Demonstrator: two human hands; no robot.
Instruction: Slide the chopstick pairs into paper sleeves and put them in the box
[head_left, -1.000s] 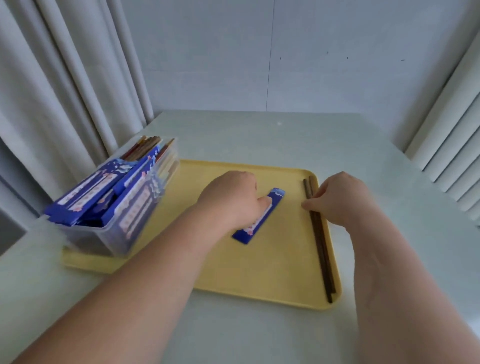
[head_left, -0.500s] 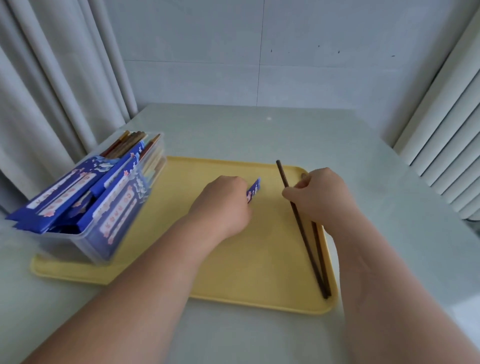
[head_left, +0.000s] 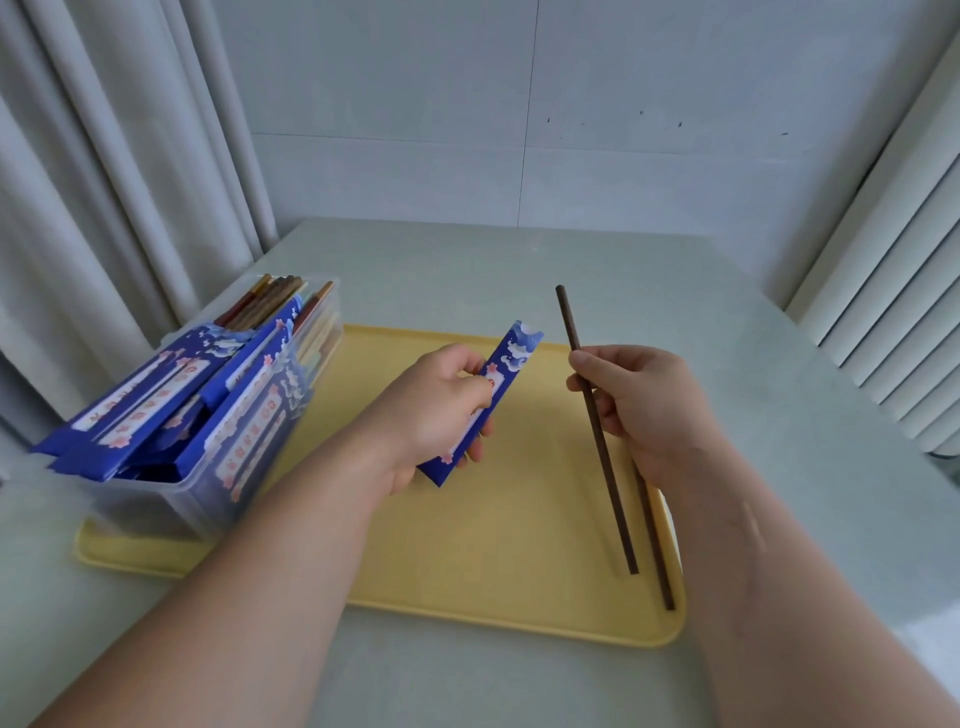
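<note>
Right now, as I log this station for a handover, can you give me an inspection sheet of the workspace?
Surface: pale table carrying a yellow tray.
Job's things: blue sleeve held above the tray; one chopstick raised, a second chopstick low by the tray's right rim; clear box at the tray's left end, holding filled sleeves.
Clutter: nothing seen.
Grips: left hand holds the sleeve; right hand pinches the raised chopstick.
Cables: nothing seen.
Surroundings: curtains left, wall behind.

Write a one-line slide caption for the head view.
Left hand holds a blue paper sleeve while right hand holds dark chopsticks over the yellow tray, clear box at left.
</note>
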